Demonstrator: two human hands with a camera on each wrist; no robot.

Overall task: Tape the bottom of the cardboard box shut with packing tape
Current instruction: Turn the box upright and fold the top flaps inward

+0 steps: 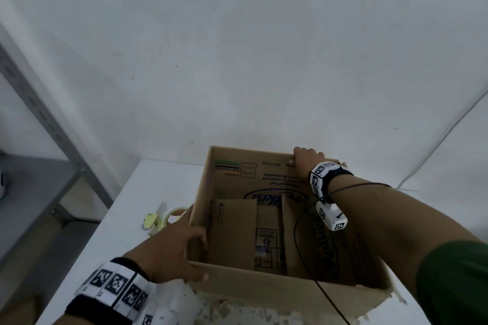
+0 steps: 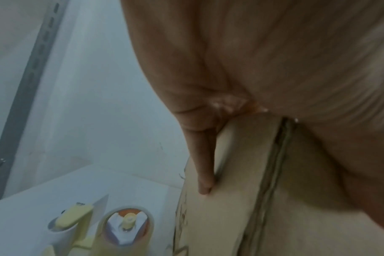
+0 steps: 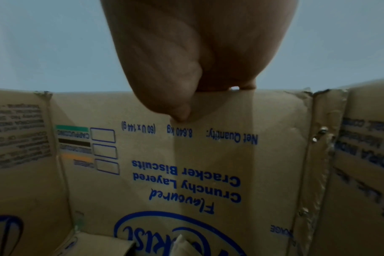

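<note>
An open brown cardboard box with blue print stands on the white table, its opening facing up. Loose flaps lie unsealed inside at the bottom. My left hand grips the box's near-left corner, thumb on the front wall, fingers along the left wall. My right hand holds the top edge of the far wall, thumb inside and fingers over the rim. A roll of packing tape lies on the table just left of the box.
A pale yellow tool lies beside the tape roll. A grey metal shelf upright stands at the left. The white wall runs close behind the box, with a white cable at the right. A black cord hangs across the box.
</note>
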